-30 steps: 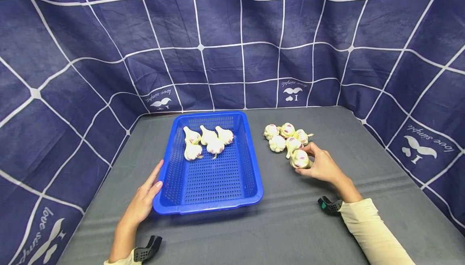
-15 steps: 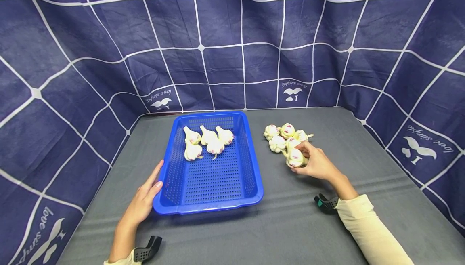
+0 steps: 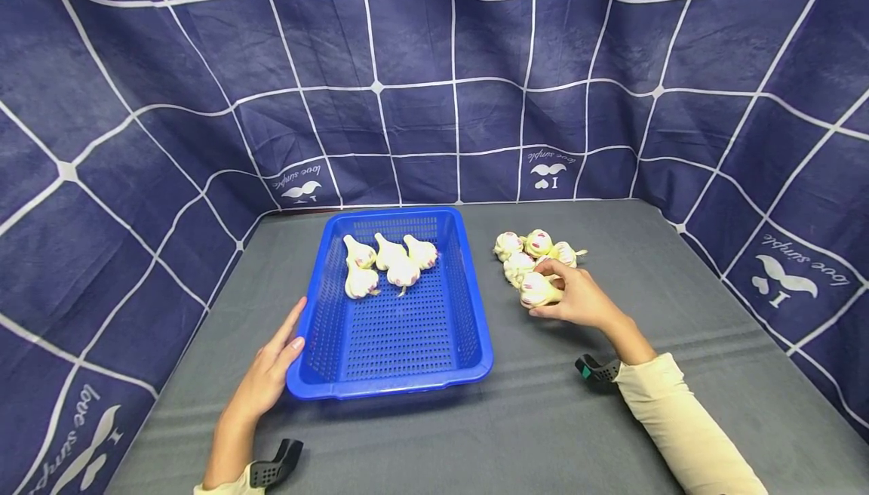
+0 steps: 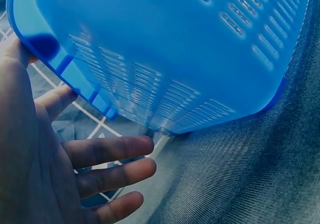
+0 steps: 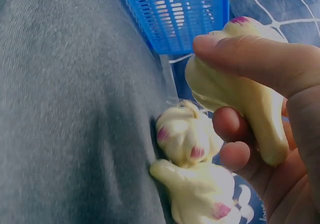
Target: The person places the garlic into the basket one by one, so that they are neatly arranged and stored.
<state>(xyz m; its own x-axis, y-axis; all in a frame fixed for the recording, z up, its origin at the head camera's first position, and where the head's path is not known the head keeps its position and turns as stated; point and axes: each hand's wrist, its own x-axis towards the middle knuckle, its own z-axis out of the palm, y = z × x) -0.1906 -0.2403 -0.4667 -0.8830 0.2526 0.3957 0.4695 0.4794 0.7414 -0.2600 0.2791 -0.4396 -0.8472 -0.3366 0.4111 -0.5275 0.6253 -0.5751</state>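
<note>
My right hand [image 3: 585,300] holds a garlic bulb [image 3: 536,291] between thumb and fingers, above the dark cloth. In the right wrist view the bulb's stem points back toward the palm, and the thumb [image 5: 250,59] lies across its side. Just behind it sits a group of several garlic bulbs [image 3: 509,244], partly hidden by the hand. My left hand [image 3: 265,376] touches the left rim of a blue plastic basket [image 3: 394,388]. In the left wrist view its lower fingers [image 4: 112,151] stretch out straight, apart from the basket wall.
Several garlic bulbs [image 3: 403,272] lie in the rear half of the basket. Dark grey cloth [image 3: 529,419] covers the table. A blue curtain with white lines [image 3: 489,118] surrounds it at the back and sides. Each wrist wears a black strap [image 3: 274,466].
My right hand has moved left with the garlic bulb, toward the basket, passing in front of the group and hiding part of it. The left hand and basket have stayed put.
</note>
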